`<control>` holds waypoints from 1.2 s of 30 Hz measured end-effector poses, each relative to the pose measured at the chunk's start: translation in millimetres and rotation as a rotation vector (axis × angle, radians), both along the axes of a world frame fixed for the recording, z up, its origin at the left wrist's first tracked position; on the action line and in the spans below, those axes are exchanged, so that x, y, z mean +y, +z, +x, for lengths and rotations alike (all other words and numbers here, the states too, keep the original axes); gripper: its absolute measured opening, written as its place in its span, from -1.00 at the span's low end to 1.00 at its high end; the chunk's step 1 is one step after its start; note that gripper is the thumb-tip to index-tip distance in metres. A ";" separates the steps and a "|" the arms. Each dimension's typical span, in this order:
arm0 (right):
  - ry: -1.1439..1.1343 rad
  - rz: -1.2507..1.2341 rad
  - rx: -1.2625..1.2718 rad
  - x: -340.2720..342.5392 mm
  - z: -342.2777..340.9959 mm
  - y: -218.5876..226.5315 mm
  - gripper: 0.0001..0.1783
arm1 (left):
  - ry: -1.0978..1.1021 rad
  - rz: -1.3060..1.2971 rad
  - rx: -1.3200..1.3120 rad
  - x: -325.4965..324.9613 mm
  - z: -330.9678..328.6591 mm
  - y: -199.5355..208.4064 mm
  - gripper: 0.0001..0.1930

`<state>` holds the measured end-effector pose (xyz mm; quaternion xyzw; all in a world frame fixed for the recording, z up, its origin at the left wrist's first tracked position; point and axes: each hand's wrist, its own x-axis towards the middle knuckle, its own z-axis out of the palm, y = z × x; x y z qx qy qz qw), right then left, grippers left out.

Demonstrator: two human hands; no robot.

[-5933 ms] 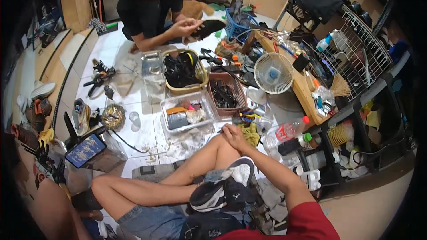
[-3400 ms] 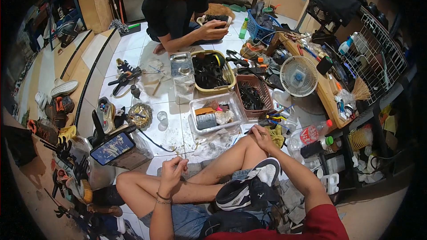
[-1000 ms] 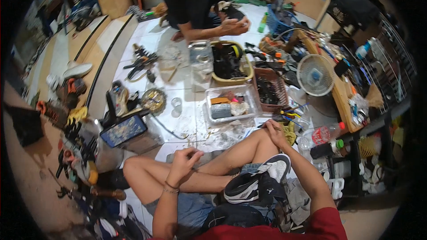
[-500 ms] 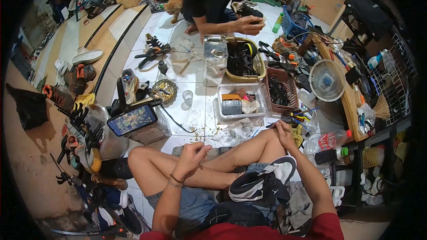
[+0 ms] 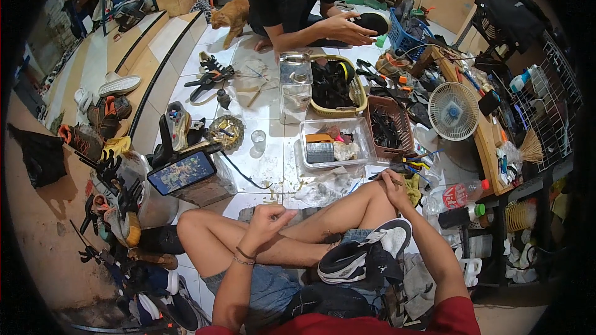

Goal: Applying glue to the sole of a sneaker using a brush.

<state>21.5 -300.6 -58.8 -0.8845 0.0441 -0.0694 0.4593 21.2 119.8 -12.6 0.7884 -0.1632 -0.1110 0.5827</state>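
Note:
My left hand (image 5: 268,221) is raised above my crossed legs, its fingers curled in toward the thumb; anything inside them is hidden. My right hand (image 5: 394,187) rests by my right knee with bent fingers. A thin brownish thing shows at its fingertips, too small to name. In my lap lies a black, white and grey sneaker (image 5: 347,262), its pale sole side tilted up toward my right forearm. Neither hand touches it. A dark shoe or cloth piece (image 5: 316,298) lies closer to my body.
Ahead are a clear bin (image 5: 335,164), a yellow basket (image 5: 338,110), a brown basket (image 5: 406,149) and a glass (image 5: 258,139). A phone (image 5: 181,170) stands at left, a fan (image 5: 454,111) at right. Opposite, a person (image 5: 292,18) holds a dark shoe; a cat (image 5: 233,15) stands nearby.
The person opposite has raised a dark shoe and spread a hand beside it. The cat has come further into sight, toward the left. My hands have hardly moved.

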 end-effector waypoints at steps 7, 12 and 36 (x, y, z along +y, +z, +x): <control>-0.020 0.005 0.011 3.4 0.3 -1.2 -0.59 | -0.058 -0.047 -0.061 0.9 0.0 -8.4 -0.63; -0.031 -0.017 0.014 -1.7 0.9 -4.7 -0.61 | -0.073 -0.269 0.215 -5.1 -3.8 1.7 -0.63; -0.289 -0.008 -0.096 -21.1 -3.6 -39.5 -0.59 | 0.592 -0.514 -0.034 -8.7 -7.2 -18.1 -0.73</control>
